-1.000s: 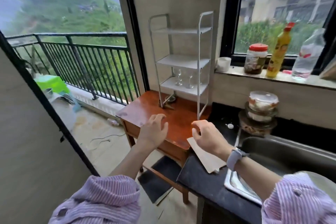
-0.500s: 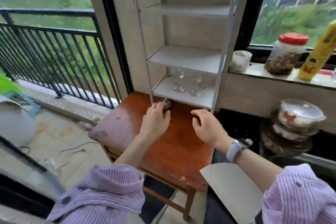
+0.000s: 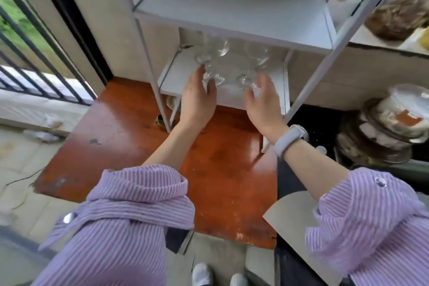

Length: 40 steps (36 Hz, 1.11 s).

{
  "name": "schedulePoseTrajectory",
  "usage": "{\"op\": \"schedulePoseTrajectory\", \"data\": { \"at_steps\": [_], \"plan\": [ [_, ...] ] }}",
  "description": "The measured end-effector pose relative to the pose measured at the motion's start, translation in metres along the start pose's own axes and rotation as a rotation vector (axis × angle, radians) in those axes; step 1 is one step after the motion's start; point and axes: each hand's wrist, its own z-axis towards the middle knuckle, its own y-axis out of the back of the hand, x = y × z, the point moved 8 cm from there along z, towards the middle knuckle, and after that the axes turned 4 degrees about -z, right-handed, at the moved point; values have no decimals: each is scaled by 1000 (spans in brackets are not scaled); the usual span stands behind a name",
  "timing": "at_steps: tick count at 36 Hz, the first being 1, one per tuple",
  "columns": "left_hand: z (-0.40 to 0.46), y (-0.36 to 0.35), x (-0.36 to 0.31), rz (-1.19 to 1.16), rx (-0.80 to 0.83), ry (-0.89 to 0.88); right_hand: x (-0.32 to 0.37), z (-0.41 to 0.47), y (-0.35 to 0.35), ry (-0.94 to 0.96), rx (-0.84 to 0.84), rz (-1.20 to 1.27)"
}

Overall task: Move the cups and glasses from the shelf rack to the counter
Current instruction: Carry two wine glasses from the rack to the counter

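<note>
Stemmed glasses (image 3: 217,53), clear and blurred, stand on the lowest tier of the white shelf rack (image 3: 232,7), under its middle tier; how many there are cannot be told. In the head view both hands reach in at that lowest tier. The left hand (image 3: 197,97) has its fingers spread around the foot of the left-hand glasses, thumb on one side and fingers on the other, seemingly touching the glass but not clamped on it. The right hand (image 3: 262,100), with a pale watch (image 3: 289,139) on its wrist, is spread beside the base of the right-hand glass (image 3: 255,58), holding nothing. The rack stands on a reddish wooden table (image 3: 130,146). Right of the rack lies the dark counter (image 3: 313,123), carrying stacked lidded containers (image 3: 390,127). Striped purple sleeves (image 3: 130,216) fill the foreground below the rack.
</note>
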Motion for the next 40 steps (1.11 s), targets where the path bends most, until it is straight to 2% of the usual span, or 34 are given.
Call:
{"op": "schedulePoseTrajectory", "data": {
  "at_steps": [8,16,21,31,36,40],
  "plan": [
    [25,-22,0,-1,11,-76,-4,31,-14,-32,-107,172],
    [35,-21,-5,-54,-78,-116,-7,37,-12,-48,-194,270],
    [19,-14,-8,-134,-27,-116,-4,25,-8,-38,-181,307],
    [-79,10,-1,-290,44,32,-14,-69,13,-78,-96,332],
    [-137,-8,-10,-266,182,31,-42,-131,36,-176,-45,378],
    [-178,-44,-33,-264,306,30,-73,-178,82,-254,-125,385]
  ]
}}
